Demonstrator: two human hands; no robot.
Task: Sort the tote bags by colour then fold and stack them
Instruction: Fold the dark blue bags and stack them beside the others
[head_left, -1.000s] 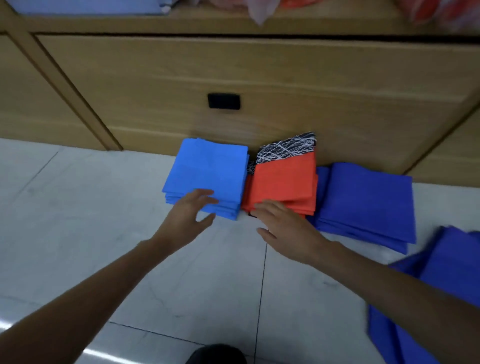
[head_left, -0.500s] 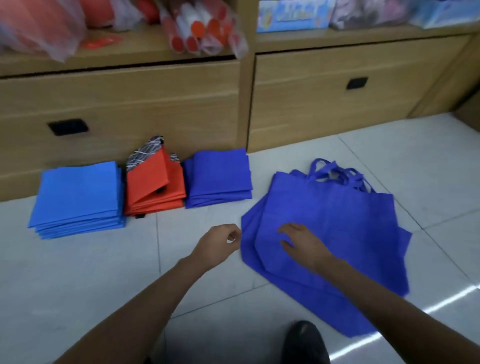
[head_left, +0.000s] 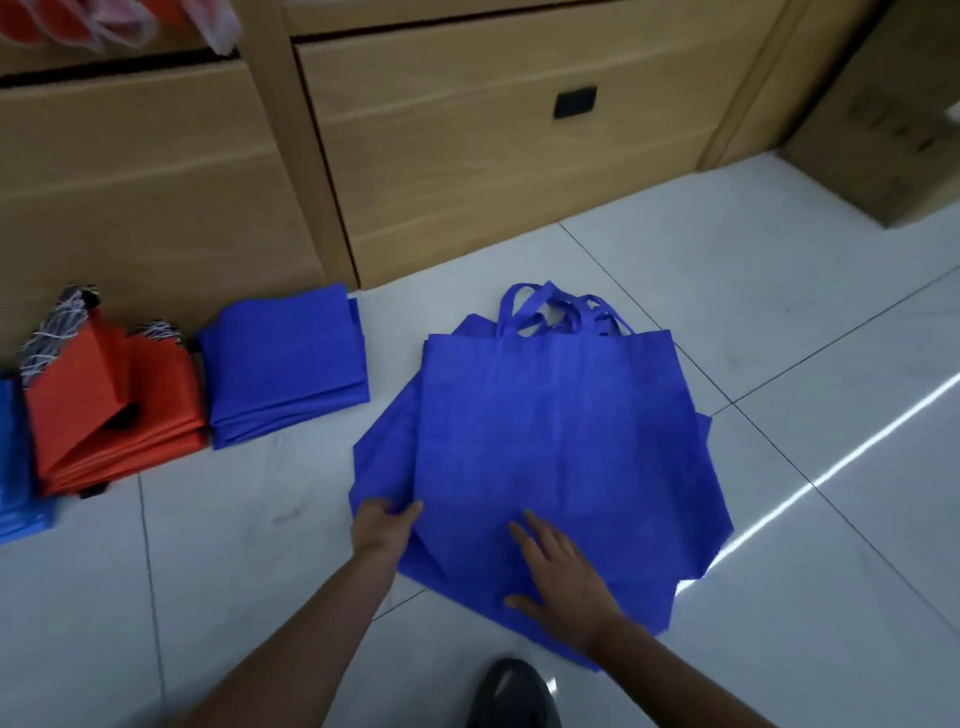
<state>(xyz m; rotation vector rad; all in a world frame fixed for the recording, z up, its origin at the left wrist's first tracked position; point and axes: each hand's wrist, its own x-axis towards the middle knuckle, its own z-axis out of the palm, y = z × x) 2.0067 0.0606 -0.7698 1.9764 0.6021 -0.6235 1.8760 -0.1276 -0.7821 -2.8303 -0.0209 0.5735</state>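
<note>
Far left, cut by the frame edge: light-blue stack (head_left: 13, 467). Next, orange stack (head_left: 119, 415), then folded royal-blue stack (head_left: 285, 364), all near the drawer fronts (head_left: 467, 171). Left hand (head_left: 384, 525) curls on the left edge of the unfolded blue tote bags (head_left: 561, 441), fabric pinched under the thumb. Right hand (head_left: 563, 577) lies flat on top of them, fingers spread, gripping nothing. Judgement: thin, light, limp fabric; layers likely slide. Take side edges or bottom corners, handles (head_left: 561, 312) tucked in. Floor: glossy white tile (head_left: 779, 322), probably slick.
</note>
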